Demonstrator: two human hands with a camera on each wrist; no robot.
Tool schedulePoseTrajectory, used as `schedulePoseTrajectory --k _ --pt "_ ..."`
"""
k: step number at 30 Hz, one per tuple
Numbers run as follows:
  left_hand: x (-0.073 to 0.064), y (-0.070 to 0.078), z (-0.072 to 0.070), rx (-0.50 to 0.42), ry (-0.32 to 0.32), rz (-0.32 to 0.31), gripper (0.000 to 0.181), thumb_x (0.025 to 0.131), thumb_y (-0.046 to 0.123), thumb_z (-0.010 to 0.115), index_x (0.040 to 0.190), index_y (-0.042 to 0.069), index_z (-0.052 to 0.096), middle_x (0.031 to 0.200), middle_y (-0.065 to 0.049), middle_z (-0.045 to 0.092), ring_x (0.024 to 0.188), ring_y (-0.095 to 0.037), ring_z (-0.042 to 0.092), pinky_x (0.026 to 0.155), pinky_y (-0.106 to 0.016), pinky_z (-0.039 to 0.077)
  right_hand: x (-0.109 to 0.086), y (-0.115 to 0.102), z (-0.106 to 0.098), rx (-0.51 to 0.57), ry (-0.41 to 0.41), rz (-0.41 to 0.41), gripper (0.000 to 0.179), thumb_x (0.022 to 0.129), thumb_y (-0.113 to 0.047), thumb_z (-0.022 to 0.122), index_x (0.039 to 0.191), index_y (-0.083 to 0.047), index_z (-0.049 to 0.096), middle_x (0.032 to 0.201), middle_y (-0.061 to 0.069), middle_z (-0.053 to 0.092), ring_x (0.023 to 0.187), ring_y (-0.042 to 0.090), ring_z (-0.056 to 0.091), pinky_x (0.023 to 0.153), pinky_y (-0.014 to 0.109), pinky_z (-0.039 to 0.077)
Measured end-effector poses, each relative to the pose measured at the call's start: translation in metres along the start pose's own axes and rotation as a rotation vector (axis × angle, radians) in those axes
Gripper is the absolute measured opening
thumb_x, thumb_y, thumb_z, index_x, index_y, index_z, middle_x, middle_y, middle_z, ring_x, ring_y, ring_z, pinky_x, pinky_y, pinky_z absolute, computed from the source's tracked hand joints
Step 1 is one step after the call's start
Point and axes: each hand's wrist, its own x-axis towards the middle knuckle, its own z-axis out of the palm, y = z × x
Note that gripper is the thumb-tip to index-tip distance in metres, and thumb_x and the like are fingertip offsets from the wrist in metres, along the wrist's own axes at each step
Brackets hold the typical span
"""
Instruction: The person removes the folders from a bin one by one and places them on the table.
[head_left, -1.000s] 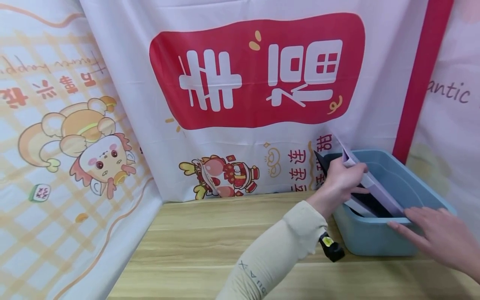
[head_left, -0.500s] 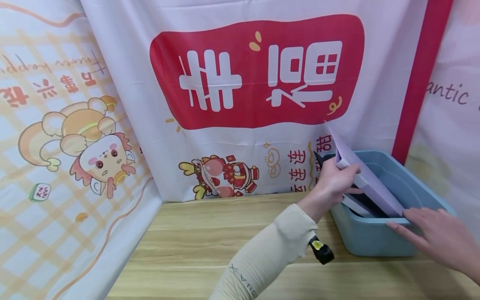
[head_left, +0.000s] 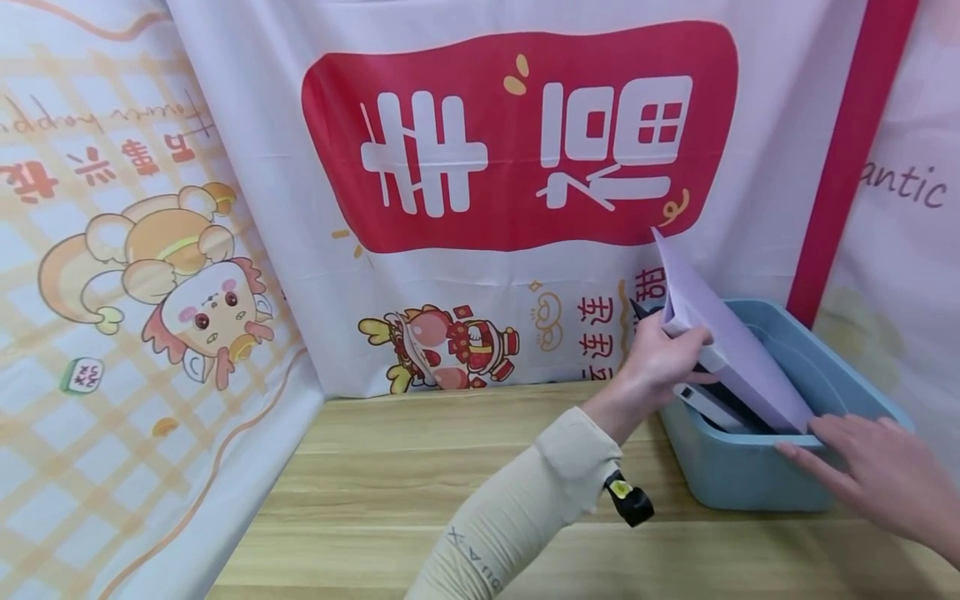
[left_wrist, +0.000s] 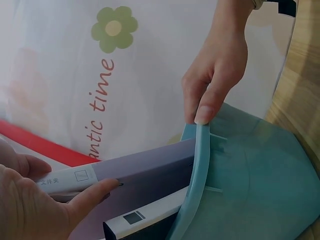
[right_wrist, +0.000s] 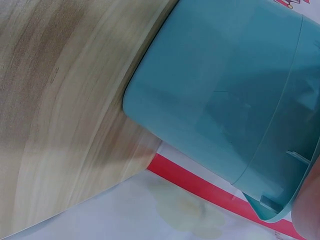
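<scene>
My left hand (head_left: 654,360) grips a lilac file folder (head_left: 738,367) by its pale spine, at the back left of a blue plastic bin (head_left: 765,487). The folder leans, its upper corner above the bin and its lower end inside, near the front rim. Thumb and fingers lie on either side of the labelled spine in the left wrist view. My right hand (head_left: 873,471) pinches the bin's front rim, thumb outside, as the left wrist view shows. Beside the lilac folder, a dark folder with a white spine (left_wrist: 150,214) slants in the bin, partly hidden.
The bin stands on a wood-grain table (head_left: 420,475), at its right side. Printed white cloth (head_left: 510,317) hangs behind, with further cloth on the left and right. A black strap end (head_left: 630,500) dangles from my left wrist.
My left hand has drawn the lilac folder up and to the left, so more of it shows above the bin. The right hand stays on the rim.
</scene>
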Motion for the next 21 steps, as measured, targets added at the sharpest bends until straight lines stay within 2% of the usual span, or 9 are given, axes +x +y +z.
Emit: schedulePoseTrajectory --k 9,21 --pt "-0.003 0.005 -0.009 -0.061 -0.006 0.013 0.036 0.097 -0.002 0.061 0.129 0.014 0.063 0.114 -0.006 0.066 0.109 -0.031 0.067 0.083 -0.062 0.058 -0.003 -0.002 0.002 -0.013 0.052 -0.018 0.047 0.095 -0.058 0.064 0.074 -0.019 0.048 0.063 -0.004 0.040 0.059 0.014 0.040 0.054 0.031 0.032" --pt "-0.005 0.010 -0.017 -0.080 0.013 0.029 0.042 0.096 -0.004 0.061 0.133 0.018 0.062 0.115 -0.006 0.065 0.111 -0.033 0.067 0.083 -0.063 0.058 -0.002 -0.001 0.000 -0.001 0.017 0.002 0.045 0.096 -0.059 0.062 0.077 -0.020 0.050 0.065 -0.006 0.043 0.060 0.014 0.043 0.056 0.031 0.038"
